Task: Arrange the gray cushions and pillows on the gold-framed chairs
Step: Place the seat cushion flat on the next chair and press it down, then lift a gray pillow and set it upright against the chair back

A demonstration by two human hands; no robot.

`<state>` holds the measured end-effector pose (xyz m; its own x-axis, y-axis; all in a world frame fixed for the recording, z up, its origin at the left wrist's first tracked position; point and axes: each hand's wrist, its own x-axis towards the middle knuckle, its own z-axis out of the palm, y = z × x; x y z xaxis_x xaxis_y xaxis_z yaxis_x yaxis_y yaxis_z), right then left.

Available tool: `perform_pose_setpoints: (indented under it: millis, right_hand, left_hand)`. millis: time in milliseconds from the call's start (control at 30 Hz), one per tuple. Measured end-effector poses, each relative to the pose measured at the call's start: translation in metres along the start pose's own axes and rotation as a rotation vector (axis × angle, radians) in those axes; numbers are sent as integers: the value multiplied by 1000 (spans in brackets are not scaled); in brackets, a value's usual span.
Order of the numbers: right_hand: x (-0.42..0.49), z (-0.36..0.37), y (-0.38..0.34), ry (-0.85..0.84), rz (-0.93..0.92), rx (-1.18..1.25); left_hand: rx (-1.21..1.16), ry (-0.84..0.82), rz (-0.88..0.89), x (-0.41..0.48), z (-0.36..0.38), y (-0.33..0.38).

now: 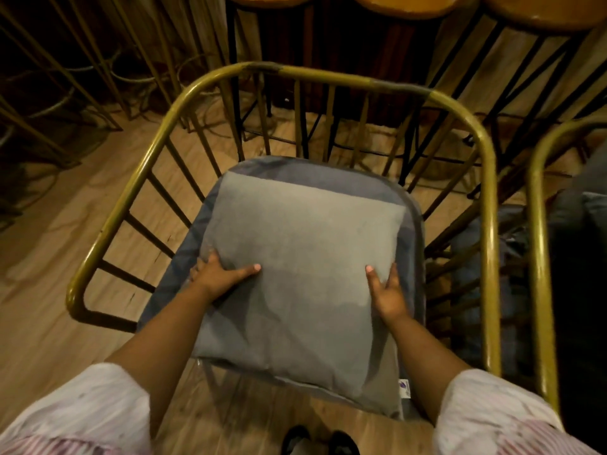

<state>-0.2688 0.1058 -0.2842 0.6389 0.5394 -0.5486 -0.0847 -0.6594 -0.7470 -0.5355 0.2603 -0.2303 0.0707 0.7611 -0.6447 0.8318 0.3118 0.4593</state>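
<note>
A light gray square pillow [305, 257] lies flat on a darker blue-gray seat cushion [262, 170], which sits in a gold-framed chair [138, 172] seen from above. My left hand [220, 274] grips the pillow's left edge, thumb on top. Over at the pillow's right edge, my right hand [386, 293] holds it the same way. The pillow's near edge overhangs the seat front, and a small white tag [404, 387] shows at its near right corner.
A second gold-framed chair [538, 257] stands close on the right with dark cushions [578, 224] on it. Wooden stools [404, 4] on black legs stand behind the chair. Gold rods [65, 77] fill the far left. The floor [49, 241] is wood.
</note>
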Motion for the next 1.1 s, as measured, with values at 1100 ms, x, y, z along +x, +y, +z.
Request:
perform_pose_setpoints:
  millis: [1100]
  right_hand:
    - [-46, -632, 86, 521, 16, -135]
  left_hand:
    - [-187, -381, 501, -344, 381, 403]
